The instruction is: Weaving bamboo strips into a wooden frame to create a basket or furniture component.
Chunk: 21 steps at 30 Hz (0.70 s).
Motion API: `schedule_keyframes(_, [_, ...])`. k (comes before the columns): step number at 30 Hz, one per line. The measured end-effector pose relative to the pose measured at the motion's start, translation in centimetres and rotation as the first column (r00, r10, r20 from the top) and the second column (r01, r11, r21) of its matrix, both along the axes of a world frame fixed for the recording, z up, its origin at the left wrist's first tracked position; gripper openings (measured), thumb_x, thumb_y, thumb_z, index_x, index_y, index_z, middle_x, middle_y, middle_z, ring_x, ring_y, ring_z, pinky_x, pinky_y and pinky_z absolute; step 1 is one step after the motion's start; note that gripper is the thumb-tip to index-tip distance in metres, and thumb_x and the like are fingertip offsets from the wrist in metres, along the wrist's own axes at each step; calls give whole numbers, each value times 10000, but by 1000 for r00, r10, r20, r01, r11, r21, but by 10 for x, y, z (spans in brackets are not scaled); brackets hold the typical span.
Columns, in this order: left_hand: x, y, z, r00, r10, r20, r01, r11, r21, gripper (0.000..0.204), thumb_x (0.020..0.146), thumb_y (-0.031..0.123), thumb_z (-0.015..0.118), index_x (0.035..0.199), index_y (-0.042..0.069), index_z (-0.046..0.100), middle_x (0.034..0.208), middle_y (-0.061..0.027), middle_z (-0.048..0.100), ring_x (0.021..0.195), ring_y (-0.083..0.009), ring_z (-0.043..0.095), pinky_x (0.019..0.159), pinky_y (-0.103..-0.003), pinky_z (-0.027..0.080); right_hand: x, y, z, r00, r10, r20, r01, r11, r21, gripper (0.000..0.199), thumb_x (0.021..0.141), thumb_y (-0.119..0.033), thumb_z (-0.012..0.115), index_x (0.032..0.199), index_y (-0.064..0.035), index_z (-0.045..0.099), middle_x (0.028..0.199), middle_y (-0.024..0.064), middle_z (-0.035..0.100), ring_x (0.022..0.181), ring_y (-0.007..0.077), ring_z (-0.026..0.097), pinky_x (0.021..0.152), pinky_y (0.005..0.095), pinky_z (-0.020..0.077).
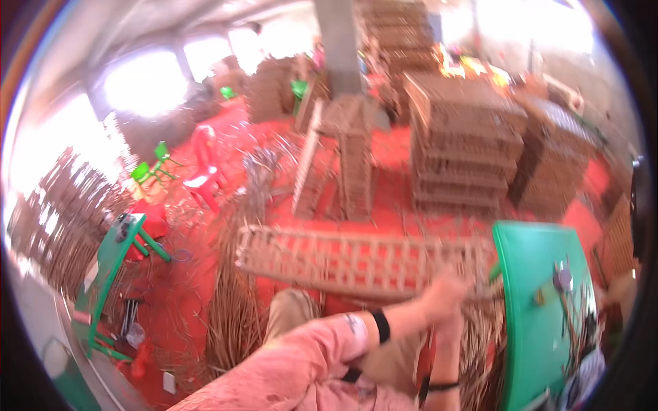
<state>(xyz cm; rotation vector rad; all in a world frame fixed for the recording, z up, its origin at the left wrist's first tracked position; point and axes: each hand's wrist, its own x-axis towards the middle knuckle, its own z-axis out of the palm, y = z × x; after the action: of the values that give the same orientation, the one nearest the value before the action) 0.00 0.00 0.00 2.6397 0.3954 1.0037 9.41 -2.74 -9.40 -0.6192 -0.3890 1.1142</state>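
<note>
Your left hand [444, 293] and right hand [449, 325] meet at the lattice panel [356, 264] at centre frame, beside the green table [531, 329]. Finger grip: cannot tell. You seem mid-assembly; next, steady the panel's right end.

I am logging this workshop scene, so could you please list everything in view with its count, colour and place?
woven lattice panel: one, tan, lying across the middle, right end at the hands
stacked panels: several piles, brown, behind
green table: one, right, small tools on it
green bench: one, left
red plastic chair: one, left of centre
loose sticks: a heap, tan, on the red floor
pillar: one, grey, rear
left hand: on the panel's right end, black wristband
right hand: close under the left, blurred
</note>
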Motion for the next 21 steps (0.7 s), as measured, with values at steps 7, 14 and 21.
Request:
schedule_keyframes(7, [-105,28,83,983,143,-118,-140,989,40,592,692,296,838,1216,152,605,1045,-148,632,1048,-344,533,970,-441,415,-34,-38,3,955,-268,123,290,933,-214,665,986,-231,538,1530,-53,199,1456,122,402,1267,247,490,1016,394,446])
schedule_keyframes(14, [-230,43,122,957,290,2,-290,956,-52,578,674,200,874,1185,114,618,1060,-87,573,1011,-232,553,895,-353,473,-56,18,6,882,-280,379,417,839,-349,782,901,-248,643,1534,-76,217,1507,160,372,1285,264,482,957,404,444])
schedule_keyframes(21, [-338,14,124,894,396,210,-331,899,-287,561,624,255,894,1090,54,654,1122,-113,607,1043,-250,596,947,-398,470,-29,71,-97,958,20,285,152,811,-565,346,939,-237,544,1206,-20,581,1023,134,640,945,231,632,717,412,537])
